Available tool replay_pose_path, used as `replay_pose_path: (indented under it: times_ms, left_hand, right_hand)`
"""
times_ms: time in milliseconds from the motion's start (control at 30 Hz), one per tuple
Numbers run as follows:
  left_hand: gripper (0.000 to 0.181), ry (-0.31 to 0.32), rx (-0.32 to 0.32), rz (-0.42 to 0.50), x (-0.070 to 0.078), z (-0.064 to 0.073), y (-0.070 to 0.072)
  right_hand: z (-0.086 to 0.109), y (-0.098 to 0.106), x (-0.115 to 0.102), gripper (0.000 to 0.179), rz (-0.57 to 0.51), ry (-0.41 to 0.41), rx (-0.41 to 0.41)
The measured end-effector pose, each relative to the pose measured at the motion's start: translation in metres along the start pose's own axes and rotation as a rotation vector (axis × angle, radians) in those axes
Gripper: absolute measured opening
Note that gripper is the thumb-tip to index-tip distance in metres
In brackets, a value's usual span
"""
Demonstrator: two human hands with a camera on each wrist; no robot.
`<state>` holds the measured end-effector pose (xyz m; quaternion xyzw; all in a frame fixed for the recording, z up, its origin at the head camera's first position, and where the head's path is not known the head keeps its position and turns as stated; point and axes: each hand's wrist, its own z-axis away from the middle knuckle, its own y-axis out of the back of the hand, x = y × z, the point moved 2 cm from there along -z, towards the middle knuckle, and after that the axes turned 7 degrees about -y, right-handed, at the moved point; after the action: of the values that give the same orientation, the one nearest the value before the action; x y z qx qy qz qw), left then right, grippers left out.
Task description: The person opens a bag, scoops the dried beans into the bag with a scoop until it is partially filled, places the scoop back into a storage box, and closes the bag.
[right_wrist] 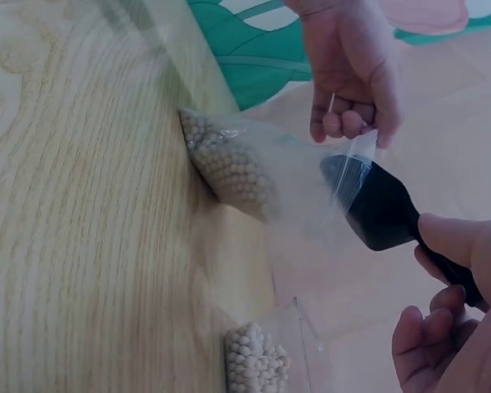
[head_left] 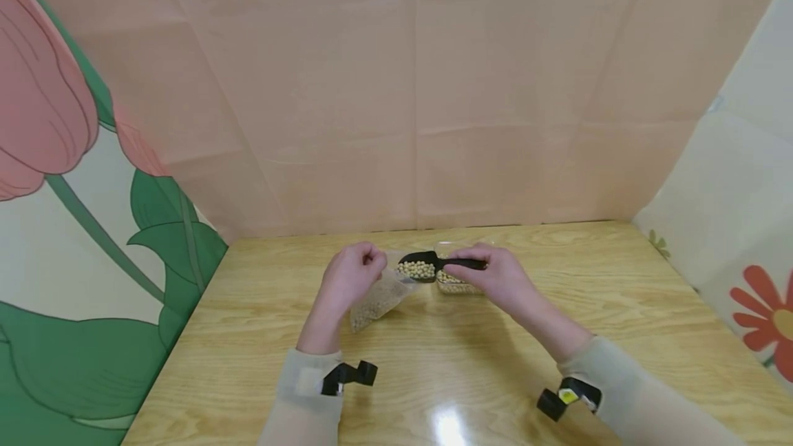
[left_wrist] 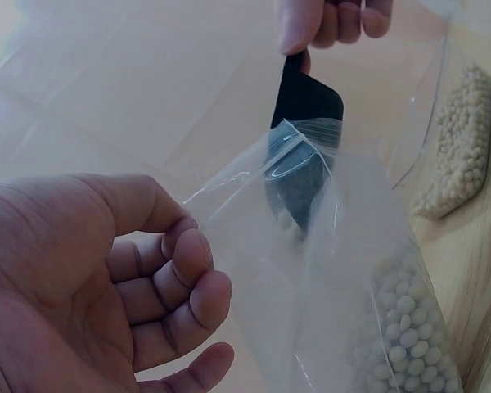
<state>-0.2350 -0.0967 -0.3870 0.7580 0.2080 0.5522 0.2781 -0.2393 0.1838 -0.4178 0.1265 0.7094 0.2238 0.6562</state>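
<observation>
head view shows the clear plastic bag (head_left: 398, 289) as the middle of things, tilted, with its mouth towards the top and pale round beans (left_wrist: 409, 319) gathered in its lower part. at the bag's upper left corner is the left hand (head_left: 353, 274), its thumb and forefinger pinched on the edge of the mouth, the other fingers curled loosely. to the right of the bag is the right hand (head_left: 495, 274), its fingers closed round the handle of a black scoop (head_left: 430, 256). the scoop points at the bag, its blade loaded with more of the same beans, and the left wrist view has its tip inside the bag's mouth, seen through the film. right of the bag, a clear container (head_left: 457, 289) also holds beans and sits on the wood-grain counter (head_left: 248, 336). the bag's bottom seems to rest on that counter too, though the dim right wrist view makes this hard to be sure of. behind the bag hangs a creased pink sheet (head_left: 409, 88); far left of it is a wall printed with a tulip (head_left: 43, 88), far right one with a red flower (head_left: 765, 319).
</observation>
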Motion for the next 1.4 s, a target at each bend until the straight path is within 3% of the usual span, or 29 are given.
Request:
replay_pose_path:
  times_ms: [133, 367, 733, 1033, 1400]
  left_hand:
    - [0.024, -0.003, 0.000, 0.004, 0.000, 0.000, 0.000]
    - [0.023, 0.003, 0.009, 0.005, 0.000, 0.000, 0.001]
    - [0.023, -0.004, 0.007, 0.007, 0.001, 0.001, 0.001]
    - [0.024, -0.006, 0.011, 0.015, 0.000, 0.002, 0.001]
    - [0.023, 0.018, 0.007, 0.008, 0.001, 0.001, 0.002]
  right_hand:
    - [0.000, -0.001, -0.004, 0.031, 0.051, 0.083, 0.026]
    - [0.003, -0.002, -0.014, 0.024, 0.135, 0.156, 0.071]
    - [0.007, -0.004, -0.026, 0.027, 0.308, 0.326, 0.177]
    - [0.010, 0.004, -0.028, 0.027, 0.297, 0.276, 0.140]
    - [0.018, 0.043, -0.017, 0.025, 0.249, 0.189, 0.136]
